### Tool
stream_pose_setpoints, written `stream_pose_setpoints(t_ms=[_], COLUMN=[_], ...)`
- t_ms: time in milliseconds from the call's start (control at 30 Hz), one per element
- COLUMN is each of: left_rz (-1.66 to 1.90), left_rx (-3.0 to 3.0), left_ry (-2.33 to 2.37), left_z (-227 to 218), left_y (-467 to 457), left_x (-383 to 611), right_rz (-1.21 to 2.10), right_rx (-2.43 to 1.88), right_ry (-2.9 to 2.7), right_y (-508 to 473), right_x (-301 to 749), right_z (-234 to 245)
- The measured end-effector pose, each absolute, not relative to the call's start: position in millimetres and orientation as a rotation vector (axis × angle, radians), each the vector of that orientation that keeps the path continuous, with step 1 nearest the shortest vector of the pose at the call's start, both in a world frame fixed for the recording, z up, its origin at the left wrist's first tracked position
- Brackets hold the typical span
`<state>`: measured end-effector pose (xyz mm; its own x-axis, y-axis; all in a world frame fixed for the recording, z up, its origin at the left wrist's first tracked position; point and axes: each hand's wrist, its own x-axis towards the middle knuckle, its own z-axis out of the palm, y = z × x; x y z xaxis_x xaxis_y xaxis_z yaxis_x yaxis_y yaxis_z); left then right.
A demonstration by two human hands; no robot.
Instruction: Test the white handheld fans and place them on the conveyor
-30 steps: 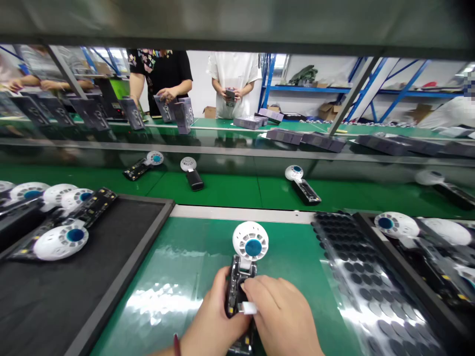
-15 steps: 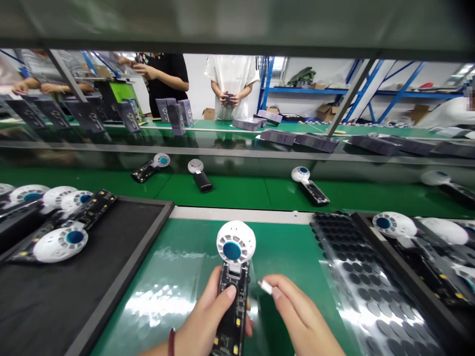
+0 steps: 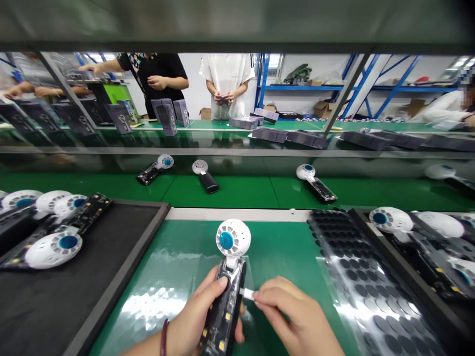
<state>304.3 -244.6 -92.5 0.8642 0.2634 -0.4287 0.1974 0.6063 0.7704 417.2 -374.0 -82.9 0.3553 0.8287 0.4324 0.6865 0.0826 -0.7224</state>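
Note:
My left hand (image 3: 196, 311) is wrapped round the black handle of a small handheld fan (image 3: 233, 242), its thumb pressed on the handle's front. The fan's round white head with a blue centre points up and away, and the handle shows a bare circuit board with yellow parts. Between thumb and fingers my right hand (image 3: 293, 311) pinches a small white plug-like piece (image 3: 248, 295) with a metallic tip. That tip meets the right edge of the handle; I cannot tell whether it is inserted.
Similar fans lie in a black tray (image 3: 122, 237) at left and another at right. A sheet of black round stickers (image 3: 356, 267) lies right of my hands. Beyond, a green conveyor (image 3: 248, 190) carries several fans. Boxes (image 3: 165, 118) and co-workers are behind it.
My right hand has brought the white piece left to the handle's edge. The fan has turned and tilted slightly, its head's blue centre now facing more to the left.

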Motion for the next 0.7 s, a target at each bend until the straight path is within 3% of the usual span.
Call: stream_pose_setpoints(t_ms=[467,700], left_rz=[0.048,0.07], left_rx=[0.935,0.926], left_ry=[0.601,0.586], left_z=[-87.2,-91.2], left_y=[-249.7,-250.0], left_x=[309.5,309.2], right_rz=[-0.249,-0.053], right_rx=[-1.737,-1.734], right_ry=[-1.602,-1.619], right_y=[-373.6,-374.8], right_x=[414.1,416.9], right_z=[-80.1,-77.9])
